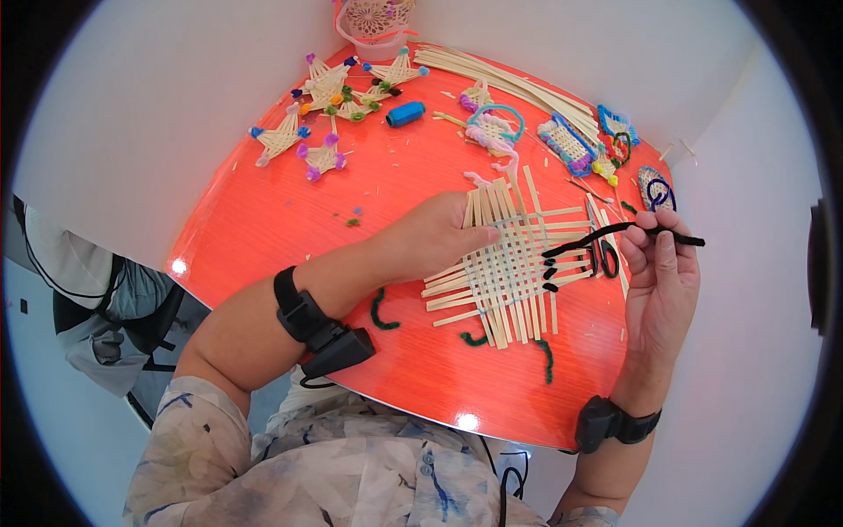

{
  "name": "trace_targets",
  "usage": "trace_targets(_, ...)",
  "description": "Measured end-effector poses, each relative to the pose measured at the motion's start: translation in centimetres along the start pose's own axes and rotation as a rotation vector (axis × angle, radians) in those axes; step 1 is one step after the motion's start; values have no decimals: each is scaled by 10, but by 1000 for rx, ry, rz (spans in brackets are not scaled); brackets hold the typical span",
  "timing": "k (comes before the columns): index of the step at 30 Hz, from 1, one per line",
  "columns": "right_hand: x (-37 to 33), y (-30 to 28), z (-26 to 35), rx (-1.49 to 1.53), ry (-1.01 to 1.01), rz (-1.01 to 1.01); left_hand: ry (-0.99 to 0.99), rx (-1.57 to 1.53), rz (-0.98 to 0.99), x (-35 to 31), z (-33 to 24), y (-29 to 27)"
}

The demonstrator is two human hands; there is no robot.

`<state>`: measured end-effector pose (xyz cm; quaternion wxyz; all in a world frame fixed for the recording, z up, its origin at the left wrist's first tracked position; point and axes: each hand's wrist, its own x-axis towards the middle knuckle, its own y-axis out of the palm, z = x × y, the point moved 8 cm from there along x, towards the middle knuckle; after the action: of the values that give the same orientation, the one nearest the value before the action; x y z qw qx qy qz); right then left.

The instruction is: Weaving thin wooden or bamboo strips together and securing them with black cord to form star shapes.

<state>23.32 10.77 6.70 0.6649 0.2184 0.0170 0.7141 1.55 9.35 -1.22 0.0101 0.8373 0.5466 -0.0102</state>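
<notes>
My left hand [443, 230] grips the upper left part of a woven mat of pale flat strips [514, 272], thumb on top. The strip ends stick out loose on all sides. A black pipe cleaner [593, 235] is laced in and out along the mat's right side. Its free length runs up to the right, pinched between the fingertips of my right hand [663, 272], and the tail pokes out beyond them. Black-handled scissors [608, 258] lie on the table between the mat and my right hand, partly covered by the strip ends.
The red table [263, 220] carries woven stars [327, 86], a blue thread spool [405, 114], small woven pieces with fuzzy edging [566, 143] and a bundle of pale strips [514, 83]. Green pipe cleaner bits [546, 360] lie near the front. A pink basket [373, 26] stands at the back.
</notes>
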Motion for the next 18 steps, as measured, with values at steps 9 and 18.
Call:
trace_targets(9,7,-32,-19,79,68,-188,76,42,24,-4,-10,3)
trace_targets(18,-7,14,10,129,-125,197,51,23,76,-3,-6,8)
